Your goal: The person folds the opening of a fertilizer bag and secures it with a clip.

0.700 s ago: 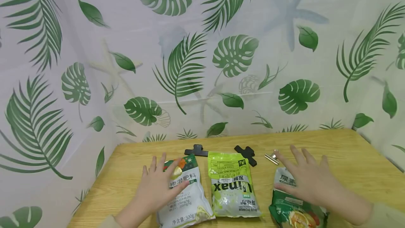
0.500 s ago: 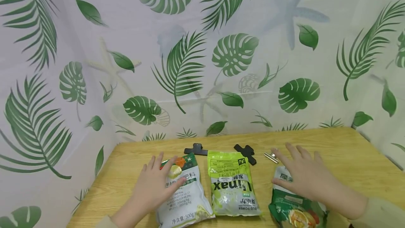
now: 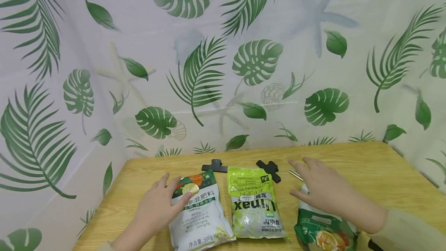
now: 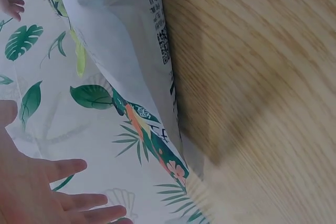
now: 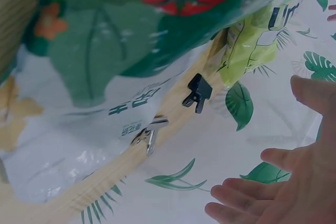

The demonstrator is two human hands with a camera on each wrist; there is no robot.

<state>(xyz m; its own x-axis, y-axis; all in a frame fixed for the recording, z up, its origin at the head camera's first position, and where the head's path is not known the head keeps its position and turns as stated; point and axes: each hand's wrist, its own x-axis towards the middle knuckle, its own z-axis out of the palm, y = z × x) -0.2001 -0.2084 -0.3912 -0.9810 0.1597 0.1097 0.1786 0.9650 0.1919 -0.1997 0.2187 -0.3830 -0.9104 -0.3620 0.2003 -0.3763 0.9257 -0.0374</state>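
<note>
My left hand (image 3: 150, 208), fingers spread, hovers at the left edge of a white fertilizer bag (image 3: 205, 224) with a green, fruit-printed top; the left wrist view shows a gap between that hand (image 4: 52, 192) and the bag (image 4: 121, 51). A lime-green bag (image 3: 256, 208) lies in the middle. Over a green and white bag (image 3: 322, 226) at the right is my right hand (image 3: 327, 191), fingers extended and holding nothing. Its fingers partly cover a silver clip (image 3: 295, 174). In the right wrist view the same clip (image 5: 152, 132) shows beyond the bag's white end.
Behind the lime-green bag, one black clip (image 3: 215, 165) lies at its left corner and another black clip (image 3: 270, 170) at its right. The wooden table (image 3: 156, 164) ends at a white leaf-print cloth (image 3: 209, 88) at the back and sides.
My left hand has drawn left, uncovering more of the white bag's print. My right hand has shifted left and now covers much of the silver clip. The bags stay in place.
</note>
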